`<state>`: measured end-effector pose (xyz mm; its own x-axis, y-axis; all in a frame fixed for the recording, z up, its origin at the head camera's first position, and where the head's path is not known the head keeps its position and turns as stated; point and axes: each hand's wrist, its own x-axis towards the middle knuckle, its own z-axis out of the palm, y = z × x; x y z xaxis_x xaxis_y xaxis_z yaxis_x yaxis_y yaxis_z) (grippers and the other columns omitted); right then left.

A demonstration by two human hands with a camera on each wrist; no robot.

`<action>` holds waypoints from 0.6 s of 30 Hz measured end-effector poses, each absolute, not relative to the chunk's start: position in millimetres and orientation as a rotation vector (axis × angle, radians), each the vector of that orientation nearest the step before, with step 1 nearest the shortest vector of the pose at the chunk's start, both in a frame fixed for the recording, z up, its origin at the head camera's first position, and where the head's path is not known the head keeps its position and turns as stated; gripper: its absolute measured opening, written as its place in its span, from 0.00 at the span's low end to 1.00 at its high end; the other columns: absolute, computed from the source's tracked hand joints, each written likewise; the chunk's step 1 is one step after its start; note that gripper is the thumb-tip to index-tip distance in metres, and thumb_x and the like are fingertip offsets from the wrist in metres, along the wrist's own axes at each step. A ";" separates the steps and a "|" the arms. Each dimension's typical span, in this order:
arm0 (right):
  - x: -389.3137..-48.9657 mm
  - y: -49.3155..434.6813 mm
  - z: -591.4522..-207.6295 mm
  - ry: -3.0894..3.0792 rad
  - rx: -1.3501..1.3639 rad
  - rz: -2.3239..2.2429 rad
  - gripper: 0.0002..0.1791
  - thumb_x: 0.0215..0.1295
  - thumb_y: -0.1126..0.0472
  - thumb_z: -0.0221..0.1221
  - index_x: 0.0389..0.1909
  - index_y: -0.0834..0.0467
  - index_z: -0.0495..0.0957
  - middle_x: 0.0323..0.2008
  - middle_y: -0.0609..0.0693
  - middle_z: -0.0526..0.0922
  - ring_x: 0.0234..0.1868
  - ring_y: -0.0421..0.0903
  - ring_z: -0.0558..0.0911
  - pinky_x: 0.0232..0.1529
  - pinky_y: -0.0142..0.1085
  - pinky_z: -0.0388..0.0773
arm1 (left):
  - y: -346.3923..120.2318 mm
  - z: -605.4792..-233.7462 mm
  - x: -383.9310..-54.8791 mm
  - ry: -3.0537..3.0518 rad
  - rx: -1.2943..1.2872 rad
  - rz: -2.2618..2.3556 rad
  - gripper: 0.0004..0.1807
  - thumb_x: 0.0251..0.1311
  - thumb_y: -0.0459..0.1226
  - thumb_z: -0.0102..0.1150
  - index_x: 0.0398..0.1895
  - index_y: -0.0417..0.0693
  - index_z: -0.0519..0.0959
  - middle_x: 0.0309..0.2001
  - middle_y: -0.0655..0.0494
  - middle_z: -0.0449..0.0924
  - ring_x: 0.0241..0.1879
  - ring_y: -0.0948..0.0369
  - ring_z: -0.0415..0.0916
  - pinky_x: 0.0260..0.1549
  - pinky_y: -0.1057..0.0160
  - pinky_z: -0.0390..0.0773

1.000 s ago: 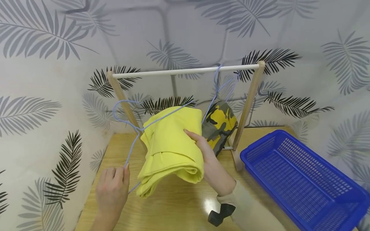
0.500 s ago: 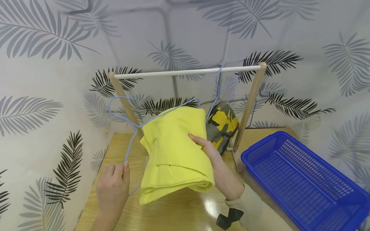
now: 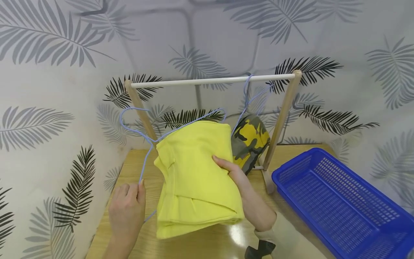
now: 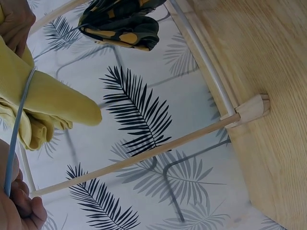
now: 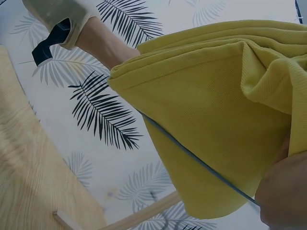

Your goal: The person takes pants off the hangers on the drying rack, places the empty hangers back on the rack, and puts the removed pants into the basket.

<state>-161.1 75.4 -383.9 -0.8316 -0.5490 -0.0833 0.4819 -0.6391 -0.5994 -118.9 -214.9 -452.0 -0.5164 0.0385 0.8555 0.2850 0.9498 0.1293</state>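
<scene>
My left hand (image 3: 127, 212) grips one side of a thin blue wire hanger (image 3: 153, 140), whose hook points up and left. A folded yellow garment (image 3: 200, 172) is held by my right hand (image 3: 239, 176), with the thumb on its front face. One arm of the hanger runs along the garment's top edge, and its lower bar comes out at the garment's lower left. In the left wrist view the hanger wire (image 4: 23, 105) crosses over the yellow cloth (image 4: 62, 98). My right fingers are hidden behind the garment in the head view.
A small rack with a white rail (image 3: 207, 81) and wooden posts stands on the wooden table (image 3: 129, 169) against a leaf-patterned wall. On its right side hangs a camouflage garment (image 3: 250, 140) on another blue hanger (image 3: 247, 104). At right is a blue plastic basket (image 3: 333, 205).
The yellow garment has moved down and slightly right with my right hand, its front face flatter to view. The hanger's upper arm now lies along its top edge instead of across its front.
</scene>
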 end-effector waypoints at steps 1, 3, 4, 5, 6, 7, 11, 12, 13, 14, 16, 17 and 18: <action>-159.1 75.4 -383.5 0.816 -0.151 -2.414 0.11 0.84 0.56 0.47 0.58 0.55 0.70 0.46 0.46 0.85 0.46 0.39 0.88 0.51 0.27 0.85 | -214.9 -451.5 -118.7 -2.108 -0.230 -0.301 0.30 0.84 0.41 0.43 0.19 0.35 0.71 0.16 0.47 0.65 0.19 0.54 0.61 0.16 0.60 0.62; -154.8 75.6 -383.0 0.758 -0.165 -2.411 0.10 0.84 0.56 0.47 0.55 0.55 0.72 0.46 0.46 0.86 0.46 0.40 0.89 0.49 0.28 0.86 | -214.9 -450.4 -118.4 -2.126 -0.231 -0.283 0.30 0.84 0.41 0.43 0.18 0.35 0.70 0.16 0.49 0.65 0.19 0.56 0.60 0.16 0.63 0.60; -152.7 75.9 -383.0 0.735 -0.170 -2.411 0.09 0.84 0.57 0.47 0.54 0.55 0.72 0.45 0.46 0.86 0.45 0.40 0.89 0.49 0.28 0.86 | -214.7 -449.7 -118.3 -2.132 -0.232 -0.274 0.30 0.84 0.41 0.43 0.18 0.36 0.70 0.16 0.49 0.65 0.19 0.56 0.59 0.17 0.64 0.60; -150.7 75.9 -383.0 0.719 -0.170 -2.412 0.08 0.84 0.57 0.48 0.52 0.55 0.73 0.44 0.46 0.86 0.45 0.40 0.90 0.48 0.29 0.87 | -214.6 -449.2 -118.3 -2.135 -0.235 -0.265 0.30 0.84 0.40 0.43 0.17 0.36 0.70 0.16 0.49 0.65 0.19 0.57 0.59 0.17 0.64 0.60; -149.0 75.9 -383.3 0.708 -0.166 -2.416 0.07 0.83 0.57 0.49 0.50 0.55 0.73 0.43 0.47 0.87 0.44 0.41 0.90 0.48 0.30 0.87 | -214.2 -448.7 -118.6 -2.126 -0.239 -0.265 0.29 0.83 0.40 0.44 0.18 0.35 0.71 0.16 0.49 0.65 0.19 0.57 0.59 0.17 0.64 0.60; -147.6 76.0 -383.4 0.697 -0.167 -2.418 0.07 0.83 0.57 0.50 0.49 0.56 0.73 0.43 0.47 0.87 0.44 0.41 0.90 0.47 0.30 0.87 | -213.9 -448.3 -118.7 -2.122 -0.240 -0.269 0.29 0.83 0.39 0.45 0.18 0.35 0.71 0.16 0.49 0.65 0.19 0.56 0.60 0.17 0.63 0.61; -144.4 77.4 -385.5 0.685 -0.216 -2.423 0.08 0.84 0.58 0.48 0.46 0.56 0.73 0.41 0.46 0.87 0.43 0.40 0.90 0.46 0.29 0.87 | -212.8 -447.5 -118.3 -2.105 -0.251 -0.246 0.30 0.84 0.40 0.42 0.18 0.35 0.71 0.16 0.48 0.66 0.19 0.55 0.61 0.16 0.62 0.62; -144.3 77.9 -386.6 0.676 -0.231 -2.419 0.09 0.84 0.58 0.47 0.46 0.56 0.74 0.41 0.46 0.87 0.43 0.40 0.90 0.45 0.29 0.87 | -212.7 -447.2 -118.2 -2.102 -0.253 -0.243 0.30 0.84 0.41 0.42 0.18 0.35 0.71 0.16 0.48 0.66 0.19 0.55 0.61 0.16 0.62 0.62; -144.1 78.3 -387.4 0.665 -0.244 -2.415 0.09 0.85 0.58 0.46 0.46 0.56 0.74 0.41 0.46 0.87 0.43 0.40 0.90 0.45 0.29 0.87 | -212.3 -446.7 -118.0 -2.100 -0.253 -0.241 0.31 0.85 0.42 0.40 0.18 0.35 0.71 0.16 0.48 0.66 0.19 0.55 0.61 0.16 0.62 0.62; -143.9 78.7 -388.3 0.662 -0.252 -2.413 0.10 0.85 0.58 0.46 0.46 0.56 0.74 0.41 0.47 0.87 0.43 0.40 0.90 0.45 0.28 0.87 | -211.9 -446.5 -117.8 -2.098 -0.253 -0.243 0.31 0.85 0.42 0.40 0.18 0.35 0.71 0.16 0.48 0.66 0.19 0.54 0.62 0.16 0.61 0.63; -143.6 79.2 -390.7 0.652 -0.259 -2.407 0.10 0.84 0.57 0.46 0.46 0.56 0.75 0.42 0.47 0.88 0.44 0.40 0.90 0.46 0.28 0.87 | -211.3 -446.0 -117.8 -2.094 -0.249 -0.264 0.32 0.85 0.43 0.39 0.19 0.35 0.71 0.16 0.48 0.66 0.19 0.54 0.62 0.16 0.60 0.63; -143.4 79.3 -391.8 0.655 -0.258 -2.406 0.10 0.84 0.57 0.47 0.47 0.56 0.75 0.42 0.47 0.88 0.44 0.40 0.90 0.46 0.28 0.87 | -211.0 -445.6 -117.9 -2.091 -0.250 -0.269 0.31 0.85 0.43 0.40 0.19 0.35 0.71 0.16 0.48 0.66 0.19 0.53 0.62 0.17 0.60 0.63; -143.1 79.3 -392.7 0.665 -0.261 -2.406 0.10 0.84 0.57 0.48 0.47 0.56 0.76 0.42 0.47 0.88 0.44 0.40 0.90 0.46 0.28 0.87 | -210.6 -445.3 -118.1 -2.091 -0.248 -0.282 0.31 0.85 0.43 0.41 0.19 0.35 0.72 0.16 0.48 0.66 0.19 0.53 0.63 0.17 0.59 0.63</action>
<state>-143.1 79.3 -392.7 -0.7876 -0.6158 0.0236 0.5163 -0.6802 -0.5204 -118.1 -210.6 -445.3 -0.5054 0.0621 0.8606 0.2878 0.9524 0.1003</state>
